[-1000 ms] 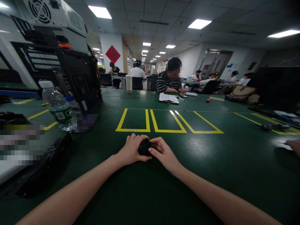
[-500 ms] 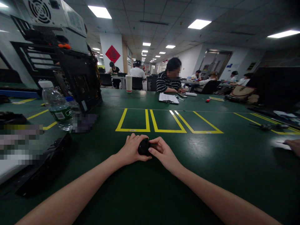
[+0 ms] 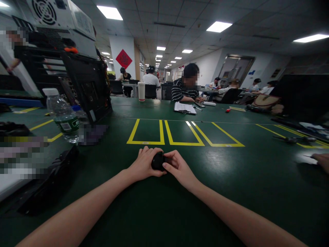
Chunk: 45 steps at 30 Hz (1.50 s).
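A small black rounded object (image 3: pixel 157 161), smooth and glossy, is held between my two hands just above or on the green tabletop (image 3: pixel 164 212); its exact kind I cannot make out. My left hand (image 3: pixel 145 163) curls around its left side, fingers over the far side and thumb along the near side. At its right edge, the thumb and fingertips of my right hand (image 3: pixel 178 168) pinch it. Part of the object is hidden behind my fingers.
Yellow tape outlines (image 3: pixel 183 144) lie beyond my hands. To the left stand a water bottle (image 3: pixel 64 118) and an open computer case (image 3: pixel 88 85). Across the table are a clipboard (image 3: pixel 184 107), a white cup (image 3: pixel 141 91) and a seated person (image 3: pixel 185 85). Another person's hand (image 3: pixel 322 161) shows at right.
My hands and the black object stay almost exactly in place. A person has come into view at the far left, behind the computer case.
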Available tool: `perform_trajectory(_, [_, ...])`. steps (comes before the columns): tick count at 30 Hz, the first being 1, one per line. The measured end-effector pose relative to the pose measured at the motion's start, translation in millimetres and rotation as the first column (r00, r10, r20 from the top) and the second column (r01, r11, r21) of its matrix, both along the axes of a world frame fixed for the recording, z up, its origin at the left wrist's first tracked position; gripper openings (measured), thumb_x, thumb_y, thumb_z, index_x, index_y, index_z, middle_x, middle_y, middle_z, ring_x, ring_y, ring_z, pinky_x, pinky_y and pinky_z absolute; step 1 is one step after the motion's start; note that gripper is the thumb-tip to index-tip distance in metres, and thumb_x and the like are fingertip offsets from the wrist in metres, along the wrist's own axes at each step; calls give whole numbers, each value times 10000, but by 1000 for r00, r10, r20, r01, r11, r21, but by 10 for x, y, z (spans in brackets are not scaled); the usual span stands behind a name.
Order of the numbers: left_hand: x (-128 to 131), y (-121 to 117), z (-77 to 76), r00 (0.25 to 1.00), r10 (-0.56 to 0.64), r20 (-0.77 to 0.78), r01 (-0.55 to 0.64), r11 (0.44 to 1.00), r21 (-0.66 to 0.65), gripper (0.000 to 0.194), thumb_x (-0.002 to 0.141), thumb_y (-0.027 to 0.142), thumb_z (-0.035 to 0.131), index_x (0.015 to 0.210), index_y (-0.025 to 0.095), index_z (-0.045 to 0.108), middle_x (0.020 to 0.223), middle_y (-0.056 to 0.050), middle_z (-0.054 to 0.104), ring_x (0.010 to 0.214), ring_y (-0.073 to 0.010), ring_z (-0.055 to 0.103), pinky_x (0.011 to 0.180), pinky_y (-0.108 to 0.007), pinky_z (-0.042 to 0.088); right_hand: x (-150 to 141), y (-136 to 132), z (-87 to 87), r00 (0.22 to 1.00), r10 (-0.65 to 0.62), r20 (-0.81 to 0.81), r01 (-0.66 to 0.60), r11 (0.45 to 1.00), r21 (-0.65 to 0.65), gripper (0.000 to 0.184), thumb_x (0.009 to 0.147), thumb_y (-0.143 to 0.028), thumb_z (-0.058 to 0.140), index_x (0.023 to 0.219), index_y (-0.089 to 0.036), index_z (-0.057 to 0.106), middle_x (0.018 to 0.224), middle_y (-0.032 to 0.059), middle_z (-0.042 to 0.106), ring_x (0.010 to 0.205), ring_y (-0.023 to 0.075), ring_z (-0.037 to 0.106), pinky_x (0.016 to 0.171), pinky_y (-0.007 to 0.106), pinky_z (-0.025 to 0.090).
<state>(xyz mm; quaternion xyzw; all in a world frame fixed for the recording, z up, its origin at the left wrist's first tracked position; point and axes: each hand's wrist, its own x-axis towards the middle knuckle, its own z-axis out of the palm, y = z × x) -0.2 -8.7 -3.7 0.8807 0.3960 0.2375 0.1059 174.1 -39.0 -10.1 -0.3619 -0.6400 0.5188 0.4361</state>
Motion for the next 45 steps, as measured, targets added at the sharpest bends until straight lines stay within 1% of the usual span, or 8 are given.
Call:
perform_trajectory(7, [10,2,-6,1000,-3,4,3,1000,0,594,604,490,617,1091,236,392,955,-38,509,803,-217,410,691,-322,314,-12,7,13,1000,1,-2,-1,1000,-9,358,733,-177,532,1066,-233,416,1110,34,475,1062,165,463,935,356,367])
perform_trajectory(15, [12,22,-37,1000,16,-2,-16,1000,19,604,589,499,620,1083,233,397,942,-42,507,799,-222,408,689,-328,311,-10,12,-24,1000,9,-23,-9,1000,-4,256,727,-170,537,956,-232,441,999,14,505,982,167,517,841,340,436])
perform_trajectory(18, [9,16,-31,1000,17,3,-17,1000,17,616,586,502,622,1090,232,394,949,-42,505,800,-221,408,692,-328,309,-10,6,-18,1000,2,-29,-2,1000,-7,220,743,-184,518,946,-230,444,1007,14,502,987,164,514,857,342,427])
perform_trajectory(25, [7,-1,-3,1000,13,-2,-13,1000,-4,605,593,497,618,1090,235,393,956,-40,505,806,-220,407,697,-327,307,-10,-5,-8,999,5,-39,-5,1000,7,331,717,-133,530,1013,-222,411,1071,29,479,1043,163,478,924,348,382])
perform_trajectory(30, [-2,-1,10,1000,2,2,-2,1000,-20,586,603,506,606,1081,240,397,965,-38,503,803,-218,408,689,-321,310,-17,-15,4,999,2,-35,-2,1000,12,348,692,-88,527,986,-229,405,1035,18,495,1039,161,477,905,339,396])
perform_trajectory(37, [8,3,-5,1000,8,2,-8,1000,3,606,589,499,621,1085,234,394,965,-38,500,810,-221,401,698,-325,305,-26,-30,32,999,-18,-51,17,1000,-7,160,727,-171,519,854,-216,433,1013,12,482,974,158,512,857,330,425])
perform_trajectory(43, [10,2,1,1000,9,-3,-9,1000,6,611,596,490,620,1097,231,386,958,-41,502,810,-223,400,704,-331,306,-17,6,5,999,-25,-25,25,1000,1,354,718,-171,539,1044,-219,409,1097,37,472,1064,160,458,948,349,350])
perform_trajectory(45, [5,3,1,1000,4,-1,-4,1000,7,602,602,487,617,1096,231,387,956,-40,501,813,-222,401,704,-330,306,-14,8,10,1000,-7,1,7,1000,-14,358,722,-171,534,1059,-212,419,1101,42,484,1064,161,459,951,355,344])
